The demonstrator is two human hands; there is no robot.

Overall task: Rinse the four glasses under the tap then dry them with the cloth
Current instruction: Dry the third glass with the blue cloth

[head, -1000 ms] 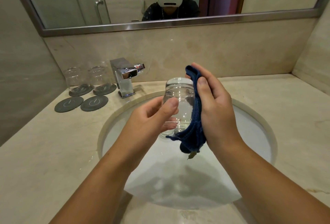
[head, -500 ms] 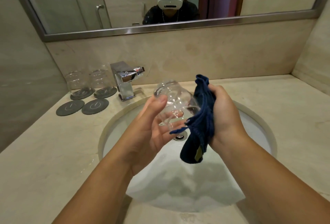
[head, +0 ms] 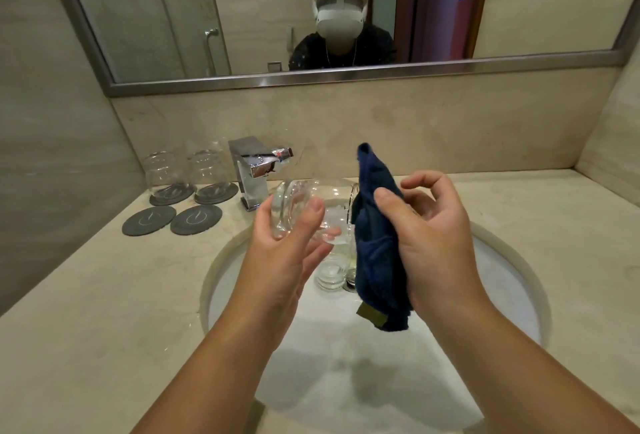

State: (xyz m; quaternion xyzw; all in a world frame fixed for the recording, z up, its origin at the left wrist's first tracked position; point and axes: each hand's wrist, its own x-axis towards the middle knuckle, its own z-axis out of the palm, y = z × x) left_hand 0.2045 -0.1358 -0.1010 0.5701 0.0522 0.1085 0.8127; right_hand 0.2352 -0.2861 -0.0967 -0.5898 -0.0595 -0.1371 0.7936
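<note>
Clear round glass tumbler [head: 298,203] gripped in L hand [head: 287,239], fuzzy dark-blue cloth [head: 375,250] pinched in R hand [head: 436,229].
Centre frame, over white basin [head: 519,262] holding second clear glass [head: 330,274].

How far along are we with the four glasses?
Two glasses stand upturned on the rear coasters, seemingly done. The left hand grips a third glass on its side while the right hand holds the blue cloth beside it, so drying is in hand. A fourth glass sits in the sink by the drain, and two front coasters wait empty.
</note>
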